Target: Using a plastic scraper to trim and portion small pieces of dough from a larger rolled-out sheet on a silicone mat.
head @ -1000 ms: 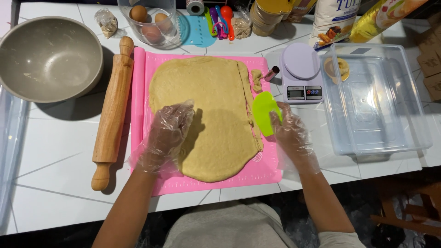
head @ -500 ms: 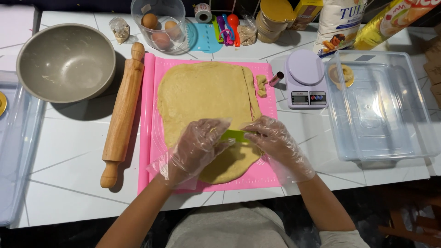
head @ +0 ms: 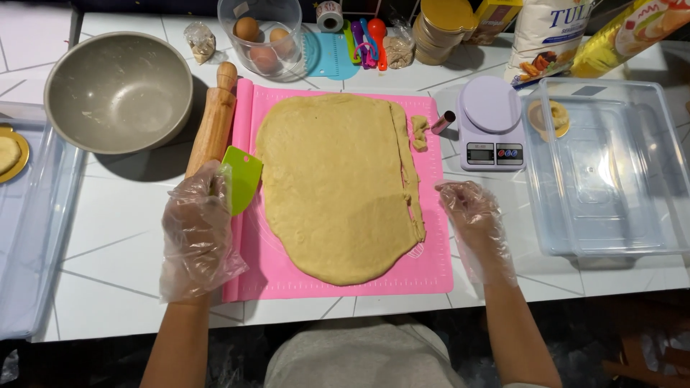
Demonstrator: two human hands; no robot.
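A rolled-out sheet of pale dough (head: 334, 183) lies on a pink mat (head: 431, 266), with a thin cut strip along its right edge. My left hand (head: 198, 230), in a clear plastic glove, holds a green dough scraper (head: 241, 178) at the mat's left edge, just left of the dough. My right hand (head: 471, 219), also gloved, hovers beside the mat's right edge with fingers loosely apart and nothing in it. A wooden rolling pin (head: 214, 122) lies along the mat's left side, partly behind my left hand.
A grey bowl (head: 118, 90) sits at the back left, a clear tub of eggs (head: 262, 36) behind the mat. A small digital scale (head: 490, 122) and a clear plastic bin (head: 611, 172) stand at the right. Another clear bin (head: 32, 230) is at the left edge. Dough scraps (head: 419, 131) lie near the scale.
The green scraper passed from my right hand to my left hand, which moved off the dough to the mat's left edge. My right hand drew away to the right edge.
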